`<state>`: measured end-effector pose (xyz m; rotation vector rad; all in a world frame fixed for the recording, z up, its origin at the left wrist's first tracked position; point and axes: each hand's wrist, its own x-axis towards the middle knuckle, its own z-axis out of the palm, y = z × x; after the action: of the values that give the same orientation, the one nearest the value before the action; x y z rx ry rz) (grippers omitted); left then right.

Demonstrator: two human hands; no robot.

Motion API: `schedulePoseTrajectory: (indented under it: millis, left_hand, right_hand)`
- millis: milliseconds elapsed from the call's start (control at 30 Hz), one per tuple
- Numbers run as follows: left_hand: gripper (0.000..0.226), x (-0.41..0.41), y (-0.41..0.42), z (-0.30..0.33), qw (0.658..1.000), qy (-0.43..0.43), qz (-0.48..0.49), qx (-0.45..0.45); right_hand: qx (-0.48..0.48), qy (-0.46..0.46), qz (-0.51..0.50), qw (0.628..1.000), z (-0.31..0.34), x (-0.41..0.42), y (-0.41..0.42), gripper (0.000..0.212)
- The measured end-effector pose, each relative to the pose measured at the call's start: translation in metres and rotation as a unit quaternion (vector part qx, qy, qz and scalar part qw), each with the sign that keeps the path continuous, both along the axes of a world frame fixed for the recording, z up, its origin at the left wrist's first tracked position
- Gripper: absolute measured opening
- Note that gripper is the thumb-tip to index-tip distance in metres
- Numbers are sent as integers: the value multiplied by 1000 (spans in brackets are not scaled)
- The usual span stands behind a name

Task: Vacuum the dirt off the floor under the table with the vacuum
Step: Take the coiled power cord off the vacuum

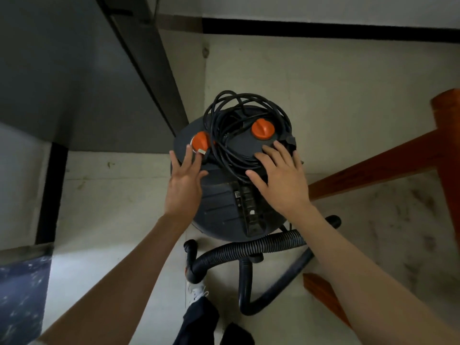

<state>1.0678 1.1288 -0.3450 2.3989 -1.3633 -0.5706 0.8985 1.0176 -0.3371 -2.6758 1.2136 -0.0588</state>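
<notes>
A dark round canister vacuum [221, 207] stands on the pale floor below me. A black power cord [231, 113] lies coiled on its lid, between two orange knobs [263, 129]. My left hand [184, 180] lies flat on the left rim of the lid, its fingertips by the left orange knob [200, 143]. My right hand [281, 180] rests with spread fingers on the lid and the near loops of the cord. The ribbed black hose [249, 247] curls on the floor in front of the canister.
A dark grey table [74, 70] with a black frame fills the upper left. Reddish wooden beams [373, 165] cross at the right. A black baseboard [323, 28] runs along the far wall. The floor [398, 220] at right is smudged with dirt. My shoe shows below.
</notes>
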Motion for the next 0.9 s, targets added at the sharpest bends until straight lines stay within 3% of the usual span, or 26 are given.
schedulePoseTrajectory:
  millis: [333,533,700,900]
  left_hand:
    - [47,-18,-17,-4,1000,3,-29,0]
    - [46,-27,-27,-7,998,44,-29,-30]
    - [42,-21,-40,-12,996,17,-32,-79]
    - [39,-28,-51,-11,996,7,-14,-84]
  right_hand:
    - [26,19,-78,996,9,-6,-9,70]
    - [24,54,-64,996,9,-22,-9,96]
    - [-20,88,-37,995,6,-20,-26,80]
    - [10,92,-16,996,10,-21,-45,82]
